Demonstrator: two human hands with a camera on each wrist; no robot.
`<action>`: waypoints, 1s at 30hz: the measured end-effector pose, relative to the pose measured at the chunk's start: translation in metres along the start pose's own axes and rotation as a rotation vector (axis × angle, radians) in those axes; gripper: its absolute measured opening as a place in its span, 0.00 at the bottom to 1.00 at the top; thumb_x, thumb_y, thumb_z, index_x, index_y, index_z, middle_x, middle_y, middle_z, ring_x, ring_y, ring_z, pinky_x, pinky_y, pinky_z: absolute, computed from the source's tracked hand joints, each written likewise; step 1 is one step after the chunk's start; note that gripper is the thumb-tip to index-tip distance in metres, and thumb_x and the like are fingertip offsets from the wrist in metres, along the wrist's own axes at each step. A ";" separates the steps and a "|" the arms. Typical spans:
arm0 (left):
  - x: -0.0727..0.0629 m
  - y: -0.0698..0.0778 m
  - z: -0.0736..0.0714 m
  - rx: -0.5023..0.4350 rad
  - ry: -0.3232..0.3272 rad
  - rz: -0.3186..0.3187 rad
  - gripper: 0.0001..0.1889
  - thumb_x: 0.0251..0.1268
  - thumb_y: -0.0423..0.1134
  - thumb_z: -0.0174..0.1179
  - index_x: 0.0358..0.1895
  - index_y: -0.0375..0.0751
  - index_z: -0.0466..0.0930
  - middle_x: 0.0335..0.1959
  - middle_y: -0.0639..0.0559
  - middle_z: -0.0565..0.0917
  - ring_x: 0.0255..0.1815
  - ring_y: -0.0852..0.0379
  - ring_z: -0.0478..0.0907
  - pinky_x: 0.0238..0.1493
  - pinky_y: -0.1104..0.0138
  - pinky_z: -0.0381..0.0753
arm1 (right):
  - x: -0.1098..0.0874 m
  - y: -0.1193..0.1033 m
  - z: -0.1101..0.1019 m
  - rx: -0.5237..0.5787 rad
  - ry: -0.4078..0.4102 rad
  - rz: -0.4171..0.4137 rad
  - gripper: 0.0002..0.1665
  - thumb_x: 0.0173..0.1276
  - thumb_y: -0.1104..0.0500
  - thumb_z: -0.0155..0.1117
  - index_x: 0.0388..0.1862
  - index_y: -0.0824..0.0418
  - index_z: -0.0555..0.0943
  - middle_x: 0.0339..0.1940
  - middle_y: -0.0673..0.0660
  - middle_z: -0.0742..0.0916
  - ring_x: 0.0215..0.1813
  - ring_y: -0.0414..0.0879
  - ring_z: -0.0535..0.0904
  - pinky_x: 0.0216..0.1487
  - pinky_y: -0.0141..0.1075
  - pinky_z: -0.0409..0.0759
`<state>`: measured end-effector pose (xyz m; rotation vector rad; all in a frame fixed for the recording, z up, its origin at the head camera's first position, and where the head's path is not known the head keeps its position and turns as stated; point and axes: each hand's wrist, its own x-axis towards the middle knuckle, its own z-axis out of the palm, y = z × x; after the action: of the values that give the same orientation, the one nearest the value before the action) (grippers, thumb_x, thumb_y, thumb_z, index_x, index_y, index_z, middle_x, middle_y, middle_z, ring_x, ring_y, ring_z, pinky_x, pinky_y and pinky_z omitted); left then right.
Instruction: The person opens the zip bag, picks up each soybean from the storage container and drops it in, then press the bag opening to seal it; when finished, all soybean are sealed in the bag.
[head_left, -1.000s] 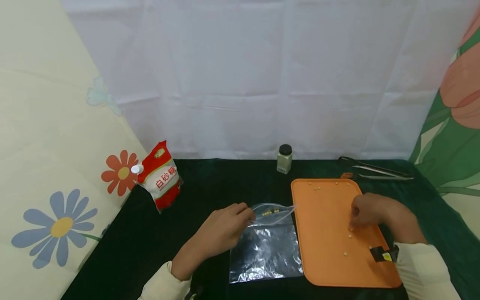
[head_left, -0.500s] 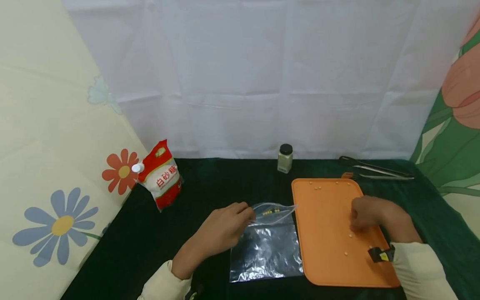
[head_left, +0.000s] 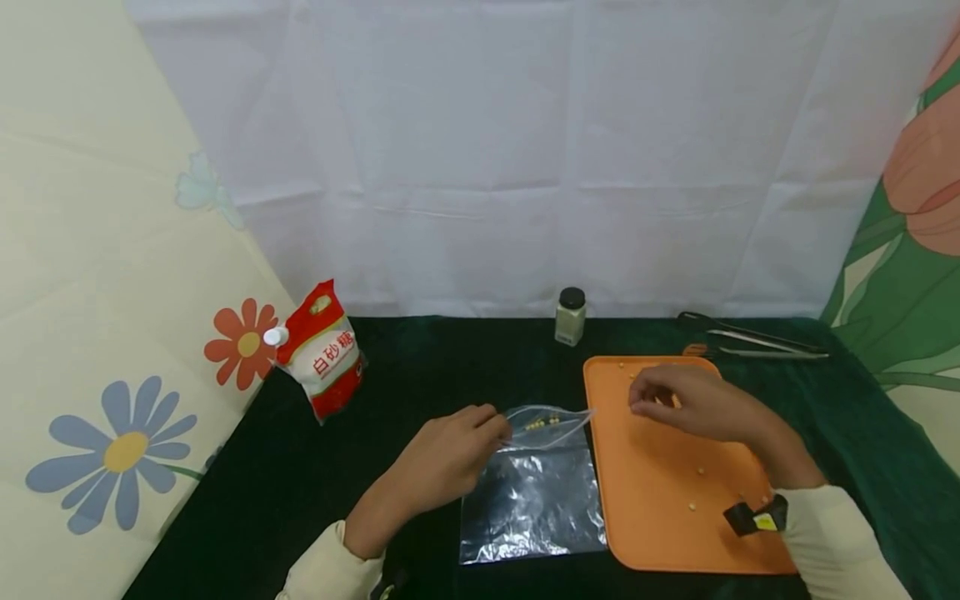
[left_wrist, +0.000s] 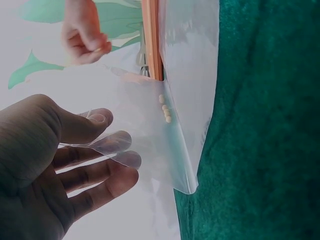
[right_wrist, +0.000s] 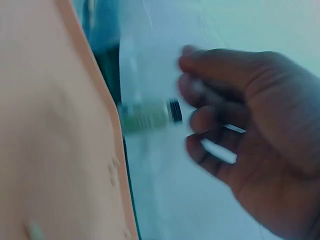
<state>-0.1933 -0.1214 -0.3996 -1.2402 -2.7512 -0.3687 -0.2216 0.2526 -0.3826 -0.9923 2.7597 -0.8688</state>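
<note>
My left hand [head_left: 461, 446] pinches the upper left edge of a clear zip bag [head_left: 532, 508]. The bag lies on the dark green cloth with its mouth parted. Several small yellow beans [left_wrist: 166, 112] sit inside, just below the opening. Over the orange tray [head_left: 652, 533] is my right hand [head_left: 701, 404], raised with thumb and fingertips together. A tiny yellowish bean [left_wrist: 99, 49] shows at those fingertips in the left wrist view. More loose beans [head_left: 692, 507] are scattered on the tray, some of them hidden by the right hand and forearm.
At the back stands a small jar [head_left: 570, 318] with a black lid. A red and white sugar bag [head_left: 326, 358] is at the left. Tongs [head_left: 765, 340] lie behind the tray, whose left edge meets the zip bag. A white cloth [head_left: 450, 167] hangs behind.
My right hand has lifted off the tray's right side and moved left and away from me, toward the zip bag. The left hand and bag stay put.
</note>
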 end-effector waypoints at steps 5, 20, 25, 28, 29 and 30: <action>0.001 0.000 -0.001 0.002 -0.004 -0.002 0.11 0.69 0.36 0.63 0.51 0.51 0.80 0.44 0.59 0.79 0.40 0.64 0.76 0.34 0.71 0.78 | 0.012 -0.018 0.018 0.133 0.123 -0.124 0.04 0.74 0.52 0.63 0.45 0.46 0.82 0.35 0.43 0.84 0.32 0.39 0.77 0.32 0.35 0.78; 0.000 0.001 0.000 0.011 0.014 0.005 0.11 0.68 0.36 0.63 0.51 0.52 0.80 0.43 0.60 0.79 0.40 0.64 0.76 0.34 0.71 0.79 | 0.030 -0.031 0.047 0.110 0.192 -0.181 0.06 0.73 0.51 0.65 0.45 0.46 0.84 0.24 0.39 0.77 0.24 0.37 0.71 0.26 0.33 0.71; 0.001 0.001 -0.001 0.006 0.013 -0.001 0.12 0.67 0.36 0.64 0.51 0.51 0.80 0.43 0.60 0.79 0.40 0.64 0.76 0.35 0.71 0.79 | 0.033 -0.032 0.047 0.081 0.178 -0.158 0.08 0.72 0.49 0.65 0.46 0.47 0.84 0.23 0.38 0.77 0.23 0.36 0.71 0.29 0.34 0.71; 0.001 0.001 -0.001 -0.006 0.005 -0.007 0.12 0.67 0.36 0.64 0.51 0.52 0.80 0.43 0.60 0.79 0.39 0.64 0.76 0.35 0.71 0.79 | 0.032 -0.034 0.045 0.063 0.170 -0.138 0.09 0.72 0.48 0.65 0.47 0.47 0.84 0.23 0.38 0.77 0.23 0.36 0.71 0.29 0.34 0.71; 0.001 0.001 -0.001 -0.009 0.001 -0.009 0.12 0.67 0.36 0.64 0.51 0.52 0.80 0.43 0.60 0.79 0.39 0.64 0.76 0.35 0.71 0.79 | 0.031 -0.034 0.044 0.056 0.170 -0.133 0.09 0.72 0.48 0.65 0.47 0.47 0.84 0.23 0.38 0.77 0.23 0.36 0.71 0.29 0.34 0.71; 0.001 0.001 -0.001 -0.011 -0.001 -0.010 0.12 0.67 0.36 0.64 0.51 0.52 0.80 0.43 0.60 0.79 0.39 0.65 0.76 0.35 0.71 0.79 | 0.030 -0.035 0.042 0.049 0.169 -0.130 0.09 0.73 0.48 0.64 0.47 0.47 0.84 0.23 0.38 0.77 0.23 0.36 0.71 0.28 0.34 0.71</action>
<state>-0.1932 -0.1208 -0.3986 -1.2303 -2.7609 -0.3843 -0.2153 0.1920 -0.3957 -1.1505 2.8197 -1.0813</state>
